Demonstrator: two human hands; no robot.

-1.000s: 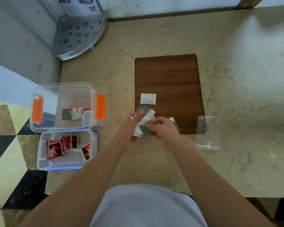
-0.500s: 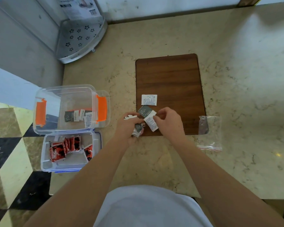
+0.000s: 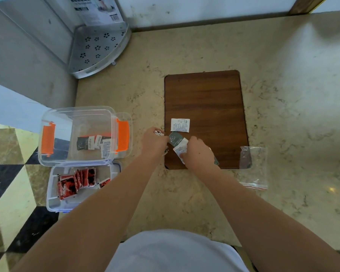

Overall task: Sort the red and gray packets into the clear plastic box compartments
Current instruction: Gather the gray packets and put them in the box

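My left hand (image 3: 154, 143) is closed around a small bunch of packets at the wooden board's (image 3: 204, 99) left edge. My right hand (image 3: 197, 152) pinches a gray packet (image 3: 175, 138) whose white back shows near my fingers. Another packet (image 3: 180, 125) lies white side up on the board just beyond. At the left, the clear box with orange latches (image 3: 47, 138) holds a few gray packets (image 3: 94, 143). The clear tray (image 3: 53, 202) in front of it holds several red packets (image 3: 75, 182).
An empty clear zip bag (image 3: 253, 165) lies right of the board. A perforated metal corner shelf (image 3: 98, 48) stands at the far left against the wall. The counter's left edge drops to a checkered floor (image 3: 12, 185).
My right hand has drawn a gray packet out of the pile and shifted slightly right. The left hand has closed on its bunch and moved a little left.
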